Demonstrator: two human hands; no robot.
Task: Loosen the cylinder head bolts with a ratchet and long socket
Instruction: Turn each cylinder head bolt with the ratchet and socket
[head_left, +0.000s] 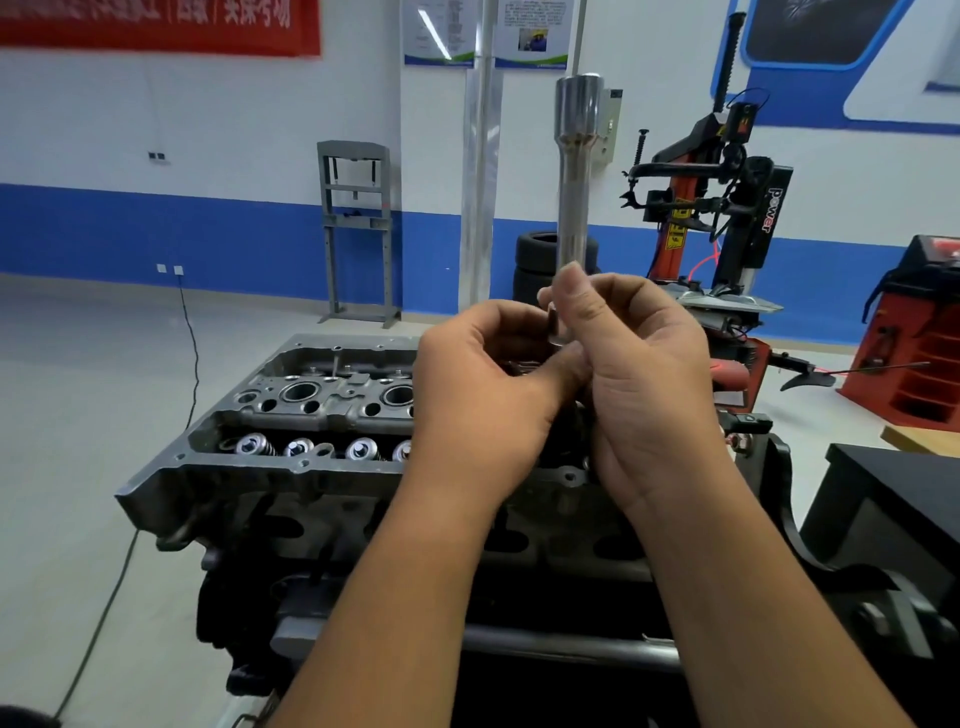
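Observation:
A long chrome socket (574, 171) stands upright in front of me, its wide end on top. My right hand (644, 374) grips its lower end with curled fingers and thumb. My left hand (483, 384) pinches a small metal part right below the socket, mostly hidden between both hands; whether it is the ratchet head I cannot tell. Beneath the hands sits the grey cylinder head (291, 415) on the engine block, with valve springs (301, 447) in a row and round bores showing.
A dark engine stand (571, 649) carries the block. A red and black tyre changer (727, 218) stands behind right, a red cabinet (914, 343) at far right, a grey press frame (356, 228) by the wall. A black cable (189, 364) crosses the floor on the left.

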